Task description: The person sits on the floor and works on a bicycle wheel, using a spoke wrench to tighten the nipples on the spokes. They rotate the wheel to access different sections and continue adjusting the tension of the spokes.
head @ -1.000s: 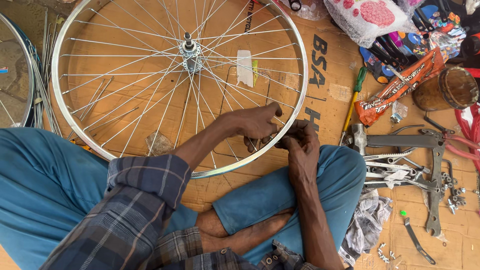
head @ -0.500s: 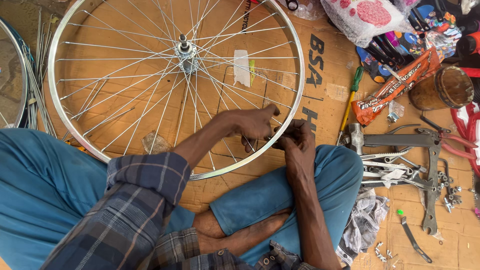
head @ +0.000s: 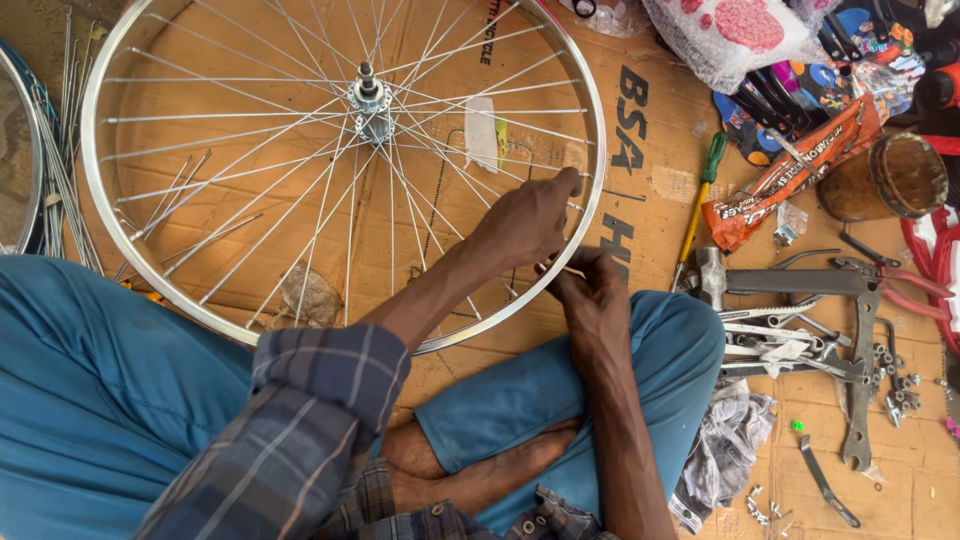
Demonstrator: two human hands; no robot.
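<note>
A: Start close in. What's nearest the camera?

B: A plaid sleeve (head: pixel 300 430) at seven o'clock and crossed legs in blue trousers (head: pixel 110 400), with a bare foot (head: pixel 490 475) tucked under at six.

A: And the hands?

B: The right hand (head: pixel 598 300) comes up from five o'clock along a straight forearm, knuckles up, resting over the knee. Its fingers are curled tight and pinch a thin spoke (head: pixel 565 270) right at the rim (head: pixel 540 290). The left hand (head: pixel 530 218) reaches in from seven o'clock across the wheel, wrist bent, fingers bunched and closed around the spokes just inside the rim, touching the right hand's fingertips. What sits between its fingertips is too small to tell.

A: Where's the wheel itself?

B: The bicycle wheel (head: pixel 200 130) lies flat on a sheet of cardboard (head: pixel 650 160), filling ten to twelve o'clock, its near edge against the knees. The hub (head: pixel 370 100) sits at eleven.

A: Anything else about?

B: At three o'clock, a hammer (head: pixel 710 278) and a pile of wrenches (head: pixel 790 340); loose nuts (head: pixel 890 375) beside them. A green-handled screwdriver (head: pixel 698 205) lies at two. Farther out, a round brown pot (head: pixel 885 178) and a bubble-wrap bag (head: pixel 740 35) at one. Loose spokes (head: pixel 60 170) and a second rim (head: pixel 15 150) lie at nine.
</note>
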